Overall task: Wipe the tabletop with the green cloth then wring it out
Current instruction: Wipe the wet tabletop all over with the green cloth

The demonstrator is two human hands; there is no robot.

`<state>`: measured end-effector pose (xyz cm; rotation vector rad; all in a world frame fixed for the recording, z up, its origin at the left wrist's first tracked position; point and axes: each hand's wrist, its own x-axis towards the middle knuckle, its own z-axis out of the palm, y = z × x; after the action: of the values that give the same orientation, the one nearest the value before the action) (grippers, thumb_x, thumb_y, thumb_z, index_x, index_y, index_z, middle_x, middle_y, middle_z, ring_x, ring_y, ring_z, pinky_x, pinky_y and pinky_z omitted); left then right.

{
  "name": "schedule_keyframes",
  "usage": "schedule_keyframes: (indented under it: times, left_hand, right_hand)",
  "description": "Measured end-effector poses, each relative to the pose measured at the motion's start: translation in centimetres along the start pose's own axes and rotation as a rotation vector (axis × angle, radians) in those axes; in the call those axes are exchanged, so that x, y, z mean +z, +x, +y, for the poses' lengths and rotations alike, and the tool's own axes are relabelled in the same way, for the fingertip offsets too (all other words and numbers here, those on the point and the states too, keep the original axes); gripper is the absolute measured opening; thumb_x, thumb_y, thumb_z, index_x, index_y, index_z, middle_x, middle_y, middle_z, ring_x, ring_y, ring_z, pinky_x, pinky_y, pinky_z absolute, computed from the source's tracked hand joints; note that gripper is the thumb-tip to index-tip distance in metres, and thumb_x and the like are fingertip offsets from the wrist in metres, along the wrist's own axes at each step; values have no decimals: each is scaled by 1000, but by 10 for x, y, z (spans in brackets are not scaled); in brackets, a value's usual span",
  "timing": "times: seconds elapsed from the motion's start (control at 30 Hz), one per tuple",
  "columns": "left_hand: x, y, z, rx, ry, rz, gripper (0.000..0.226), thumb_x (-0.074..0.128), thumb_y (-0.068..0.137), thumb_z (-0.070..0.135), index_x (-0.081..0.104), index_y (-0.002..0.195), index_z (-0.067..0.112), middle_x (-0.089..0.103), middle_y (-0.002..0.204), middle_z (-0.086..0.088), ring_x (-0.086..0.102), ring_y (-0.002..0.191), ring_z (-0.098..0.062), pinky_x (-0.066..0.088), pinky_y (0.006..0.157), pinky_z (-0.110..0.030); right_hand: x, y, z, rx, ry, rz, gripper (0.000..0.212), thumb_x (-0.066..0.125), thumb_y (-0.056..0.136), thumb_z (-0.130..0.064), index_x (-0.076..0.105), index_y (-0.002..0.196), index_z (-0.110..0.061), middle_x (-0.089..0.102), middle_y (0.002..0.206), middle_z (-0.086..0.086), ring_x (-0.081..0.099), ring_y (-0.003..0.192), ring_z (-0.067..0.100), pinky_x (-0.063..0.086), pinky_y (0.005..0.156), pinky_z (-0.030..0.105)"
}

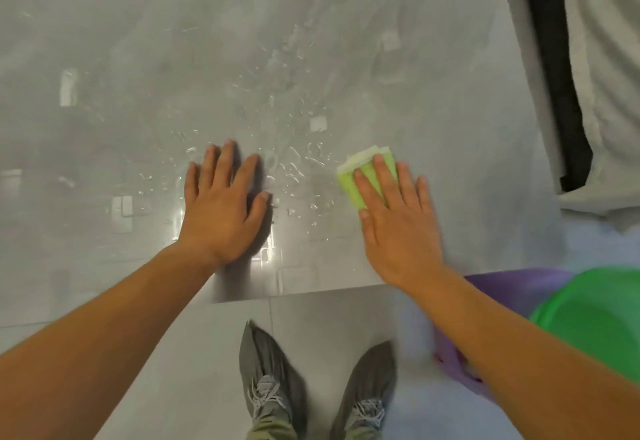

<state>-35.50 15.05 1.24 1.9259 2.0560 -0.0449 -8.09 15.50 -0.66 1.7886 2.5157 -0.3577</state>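
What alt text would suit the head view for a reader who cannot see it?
The right hand presses a folded green cloth flat on a wet grey tabletop, while the left hand rests palm-down beside scattered water droplets. Below the table edge are two grey shoes on the floor and a green basin at lower right.

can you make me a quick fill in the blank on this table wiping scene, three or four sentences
1. The right hand presses flat on a folded cloth whose colour is ____.
2. The left hand lies flat on the tabletop and holds ____.
3. The water droplets lie between the two ____.
4. The green basin sits at the person's ____ side.

Missing words: green; nothing; hands; right
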Motion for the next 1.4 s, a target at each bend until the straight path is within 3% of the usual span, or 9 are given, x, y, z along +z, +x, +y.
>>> schedule_keyframes:
  times: [0.1, 0.23, 0.4, 0.53, 0.73, 0.97, 1.1, 1.17, 1.4]
  left_hand:
    - [-3, 3, -13, -17, -27, 15, 61, 23, 96, 52, 23, 153, 27, 7, 165, -9, -3, 152, -30, -1, 121, -52]
    - [-5, 8, -22, 20, -26, 13, 61, 23, 96, 51, 25, 151, 27, 9, 165, -9, 0, 151, -31, 1, 120, -52]
    - [-12, 16, -31, 62, -12, 46, 57, 25, 94, 51, 34, 146, 29, 23, 160, -11, 15, 147, -33, 12, 115, -53]
    - [-11, 27, -38, 83, -13, 24, 59, 22, 96, 54, 28, 150, 31, 11, 164, -9, 3, 151, -31, 2, 119, -53]
    - [-13, 28, -44, 97, -22, 36, 55, 21, 99, 48, 31, 150, 32, 16, 164, -8, 9, 150, -32, 6, 118, -52]
    - [-20, 36, -48, 117, -6, 36, 49, 26, 98, 49, 41, 142, 34, 30, 158, -8, 22, 144, -32, 10, 109, -47]
    - [-30, 43, -49, 124, -32, 44, 46, 30, 95, 50, 46, 134, 31, 38, 148, -6, 29, 137, -30, 17, 110, -48]
    - [-32, 49, -53, 123, -54, 44, 51, 29, 95, 51, 44, 137, 28, 31, 154, -9, 23, 142, -31, 15, 113, -49]
    - [-35, 82, -42, 117, -125, 39, 66, 14, 94, 55, 24, 153, 26, 5, 166, -8, -5, 152, -27, -3, 122, -46]
  right_hand:
    - [4, 3, -38, 194, 48, 26, 60, 19, 101, -37, 10, 159, -26, 4, 169, 6, 4, 154, 38, 12, 122, 58]
    - [16, -37, -90, 148, 65, -7, 59, 25, 102, -36, 19, 159, -22, 9, 168, 10, 4, 153, 40, 16, 120, 61]
    - [8, 14, -68, 97, 17, -16, 58, 20, 102, -39, 14, 159, -27, 6, 169, 6, 5, 154, 36, 13, 122, 59]
    - [0, 54, -73, 255, 45, 25, 60, 14, 102, -40, 7, 159, -27, 2, 169, 7, 4, 153, 38, 10, 123, 57]
    - [12, -18, -103, -105, -23, -99, 59, 30, 103, -39, 11, 159, -29, 4, 169, 3, 3, 155, 34, 20, 120, 59]
    - [-2, 84, -85, 247, 32, 24, 59, 13, 102, -42, 4, 159, -31, 0, 169, 2, 0, 154, 33, 5, 125, 53]
    - [0, 37, -90, -1, -10, -68, 56, 12, 105, -45, 7, 160, -30, -5, 169, -1, -6, 155, 27, 5, 124, 52]
    - [-2, 39, -73, -61, 25, -84, 55, 15, 105, -46, 13, 159, -34, 0, 169, -4, -2, 155, 24, 3, 124, 49]
    - [-18, 153, -56, 308, 82, 14, 62, 13, 98, -45, 7, 159, -34, -2, 169, 0, -1, 155, 31, -1, 125, 49]
